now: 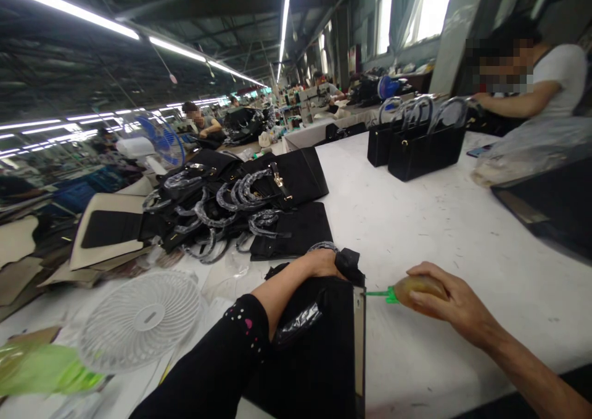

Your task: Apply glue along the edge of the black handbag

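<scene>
Closed around a squeeze bottle [419,294] of amber liquid, my right hand [456,302] holds it level. The bottle's thin green nozzle [380,294] points left, its tip at a pale strip [359,332] along the right edge of a black handbag [319,357]. That bag lies on the table before me, with a plastic-wrapped handle [298,323] across it. My left hand [326,263] is at the bag's far end, beside bunched black material [349,263]. Its fingers are mostly hidden behind the wrist and the bag, so their grip does not show.
A pile of black handbags [296,178] with wrapped handles lies ahead left. A white round fan [143,320] stands at the near left. Upright black bags [428,147] stand at the back right of the white table [416,215], near a seated person [555,67] and clear plastic [531,147].
</scene>
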Demonstrator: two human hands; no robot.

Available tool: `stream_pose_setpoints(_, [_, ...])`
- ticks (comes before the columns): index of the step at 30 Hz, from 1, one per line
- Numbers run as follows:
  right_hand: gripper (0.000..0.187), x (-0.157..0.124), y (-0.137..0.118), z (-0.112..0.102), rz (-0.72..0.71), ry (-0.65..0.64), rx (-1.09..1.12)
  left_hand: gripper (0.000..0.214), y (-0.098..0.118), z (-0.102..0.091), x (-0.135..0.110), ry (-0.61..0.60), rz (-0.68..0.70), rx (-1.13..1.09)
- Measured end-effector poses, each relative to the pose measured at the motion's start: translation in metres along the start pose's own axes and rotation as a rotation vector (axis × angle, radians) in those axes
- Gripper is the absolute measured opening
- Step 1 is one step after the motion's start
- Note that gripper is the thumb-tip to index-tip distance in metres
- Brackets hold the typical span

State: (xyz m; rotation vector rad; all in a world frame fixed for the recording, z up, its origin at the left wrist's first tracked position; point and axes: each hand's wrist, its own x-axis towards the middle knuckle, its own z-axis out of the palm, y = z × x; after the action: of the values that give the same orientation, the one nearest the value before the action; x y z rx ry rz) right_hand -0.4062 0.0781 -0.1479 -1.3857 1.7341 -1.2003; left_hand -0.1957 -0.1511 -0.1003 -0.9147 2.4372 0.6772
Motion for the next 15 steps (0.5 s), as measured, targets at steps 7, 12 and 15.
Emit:
stream_pose_setpoints(7, [0.037,0.0017,-0.0047,0.0042,0.010,0.010,-0.019,0.051,0.0010,0.0000,-0.0012,0.006,0.012,0.021])
stream_pose_setpoints(12, [0.037,0.0020,-0.0077,0.0031,0.038,0.025,-0.033,0.050,-0.0003,0.0016,-0.0001,0.008,0.032,0.027])
stream_pose_setpoints(15, [0.039,0.0013,-0.0083,0.0017,0.050,-0.002,-0.014,0.050,0.0000,0.0021,0.0002,0.015,0.034,0.025])
